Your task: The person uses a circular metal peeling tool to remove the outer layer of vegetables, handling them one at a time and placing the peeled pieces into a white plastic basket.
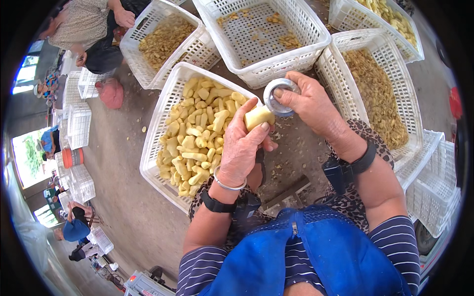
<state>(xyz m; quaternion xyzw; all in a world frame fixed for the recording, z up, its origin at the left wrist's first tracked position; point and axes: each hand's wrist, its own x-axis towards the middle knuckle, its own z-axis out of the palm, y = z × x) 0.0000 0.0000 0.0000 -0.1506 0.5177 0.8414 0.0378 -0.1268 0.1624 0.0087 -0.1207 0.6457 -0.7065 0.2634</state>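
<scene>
Yellow root (258, 117) pinched in left fingers (243, 114); right fingers (289, 97) closed round ring (278, 113); stroke clear of left fingers.

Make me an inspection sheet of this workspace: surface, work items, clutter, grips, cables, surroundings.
Surface: grey-brown floor, small pale scraps scattered near the crates.
Work items: yellow piece and round metal-rimmed object in hand; white crate of similar yellow pieces.
Clutter: tan shavings in the crate on the right.
Grips: left grip pinches the yellow piece; right grip holds the round object close by.
Cables: nothing seen.
Surroundings: seated person in blue, orange-red bucket, left.
</scene>
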